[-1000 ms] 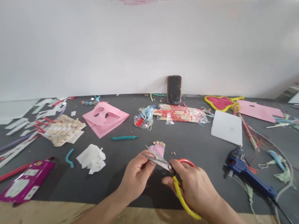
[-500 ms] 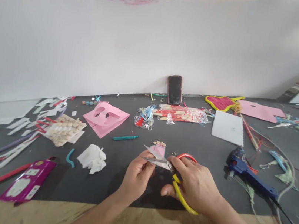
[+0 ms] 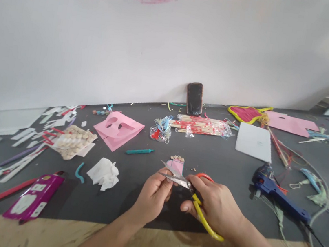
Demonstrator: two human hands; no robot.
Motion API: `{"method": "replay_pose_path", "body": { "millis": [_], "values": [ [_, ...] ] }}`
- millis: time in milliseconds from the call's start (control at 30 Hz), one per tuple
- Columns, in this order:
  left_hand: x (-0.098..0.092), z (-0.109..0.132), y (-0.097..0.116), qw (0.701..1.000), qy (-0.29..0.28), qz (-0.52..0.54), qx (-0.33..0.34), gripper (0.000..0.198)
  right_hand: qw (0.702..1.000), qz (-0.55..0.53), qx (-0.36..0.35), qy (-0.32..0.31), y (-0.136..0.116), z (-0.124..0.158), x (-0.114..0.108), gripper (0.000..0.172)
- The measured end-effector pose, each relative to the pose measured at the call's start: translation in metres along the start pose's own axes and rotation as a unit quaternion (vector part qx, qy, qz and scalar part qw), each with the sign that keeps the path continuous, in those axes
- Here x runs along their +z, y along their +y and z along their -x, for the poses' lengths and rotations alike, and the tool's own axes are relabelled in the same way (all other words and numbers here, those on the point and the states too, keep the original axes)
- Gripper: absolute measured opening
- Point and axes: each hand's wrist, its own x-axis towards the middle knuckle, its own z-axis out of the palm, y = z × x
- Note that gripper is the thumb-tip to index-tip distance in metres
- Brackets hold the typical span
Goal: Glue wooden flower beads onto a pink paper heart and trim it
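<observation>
My right hand [image 3: 216, 207] grips scissors [image 3: 185, 183] with one red and one yellow handle. Their blades are parted and point left, over the fingers of my left hand [image 3: 153, 196]. The left thumb and fingertips are pinched together just below the blades; whatever they hold is too small or hidden to make out. Behind the blades lies a small pink piece [image 3: 178, 166] with a teal edge, partly covered by the scissors. Small beige bits [image 3: 177, 158] sit along its far end, and a few more lie to its right.
A teal pen [image 3: 139, 151], crumpled white tissue [image 3: 103, 173] and pink folded paper [image 3: 118, 130] lie to the left. A blue glue gun [image 3: 281, 197] with a cord is at right. A phone [image 3: 194, 98] leans against the white panel [image 3: 149, 59], behind bagged sticks [image 3: 203, 125].
The view has shifted slightly, so the table items appear a little further right. Both hands keep nearly the same pose, with the scissors still parted over the left fingers.
</observation>
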Motion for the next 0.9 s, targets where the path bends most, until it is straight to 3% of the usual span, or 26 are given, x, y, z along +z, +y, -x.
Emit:
{"method": "replay_pose_path", "body": {
  "millis": [333,533,900],
  "values": [
    [0.0019,0.0004,0.0052,0.995,0.055,-0.074,0.041,0.024,0.998,0.054,0.007,0.036,-0.0009,0.0025,0.0041,0.045],
    [0.0013,0.0006,0.0017,0.984,0.087,-0.147,0.058,0.023,0.996,0.084,0.027,0.025,-0.0058,0.0033,0.0053,0.034],
    [-0.0005,-0.0012,0.0012,0.979,0.09,-0.154,0.101,0.023,0.997,0.067,0.029,0.026,-0.0031,-0.0009,-0.0004,0.058]
  ]
}}
